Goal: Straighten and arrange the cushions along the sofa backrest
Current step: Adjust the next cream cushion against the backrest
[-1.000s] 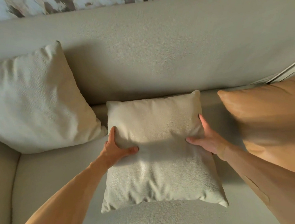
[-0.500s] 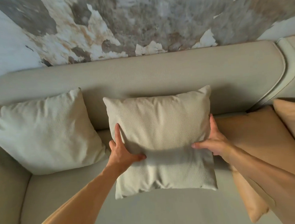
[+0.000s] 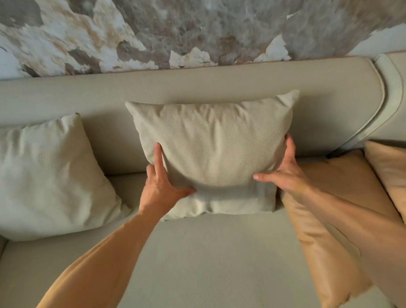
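Two beige cushions, one at centre, one at left, two tan cushions, one nearer, one at right edge, two hands, left, right, one sofa

Sofa seat: pale beige, lying bare across its middle and front edge.
Backrest: running along the seat's rear edge, same beige.
Left rear corner: a cream cushion is leaning against the backrest.
Rear edge, middle: a beige cushion is standing upright, its bottom edge resting on the seat.
Right side: two tan cushions, one lying toward the front, another sitting beside it at the right edge.
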Demonstrator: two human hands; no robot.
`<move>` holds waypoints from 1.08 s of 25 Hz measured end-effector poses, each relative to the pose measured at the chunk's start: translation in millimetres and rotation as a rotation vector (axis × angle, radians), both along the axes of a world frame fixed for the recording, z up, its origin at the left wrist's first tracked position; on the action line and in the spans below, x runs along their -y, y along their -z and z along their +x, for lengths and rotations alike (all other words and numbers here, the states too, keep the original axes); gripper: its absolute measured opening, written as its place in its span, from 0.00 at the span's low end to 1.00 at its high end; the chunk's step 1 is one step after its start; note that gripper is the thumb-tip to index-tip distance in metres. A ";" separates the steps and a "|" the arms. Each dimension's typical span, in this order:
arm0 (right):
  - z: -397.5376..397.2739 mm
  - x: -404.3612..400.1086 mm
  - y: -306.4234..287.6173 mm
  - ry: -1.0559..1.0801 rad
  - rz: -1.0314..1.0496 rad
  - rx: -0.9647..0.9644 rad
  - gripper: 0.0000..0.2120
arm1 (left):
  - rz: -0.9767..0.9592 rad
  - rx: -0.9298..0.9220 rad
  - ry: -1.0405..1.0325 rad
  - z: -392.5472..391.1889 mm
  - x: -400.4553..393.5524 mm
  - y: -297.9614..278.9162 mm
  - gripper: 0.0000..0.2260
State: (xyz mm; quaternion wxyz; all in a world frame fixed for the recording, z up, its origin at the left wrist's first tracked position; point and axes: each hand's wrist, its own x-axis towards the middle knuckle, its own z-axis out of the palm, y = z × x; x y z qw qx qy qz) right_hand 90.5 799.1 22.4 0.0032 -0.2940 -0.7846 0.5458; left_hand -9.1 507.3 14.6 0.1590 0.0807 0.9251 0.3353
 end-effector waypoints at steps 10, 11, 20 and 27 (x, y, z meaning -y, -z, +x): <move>2.8 -6.5 23.8 0.026 0.086 -0.052 0.64 | -0.061 0.002 0.052 0.7 -5.3 19.0 0.65; 5.5 -4.4 24.8 0.028 0.099 -0.065 0.64 | -0.059 0.005 0.050 3.5 -6.3 18.1 0.65; 16.3 2.0 16.1 0.034 0.127 -0.051 0.61 | -0.062 0.038 0.084 7.9 -9.8 13.4 0.63; 20.9 -6.9 9.7 0.016 0.093 -0.012 0.59 | -0.058 0.125 0.251 -3.9 -2.5 7.8 0.61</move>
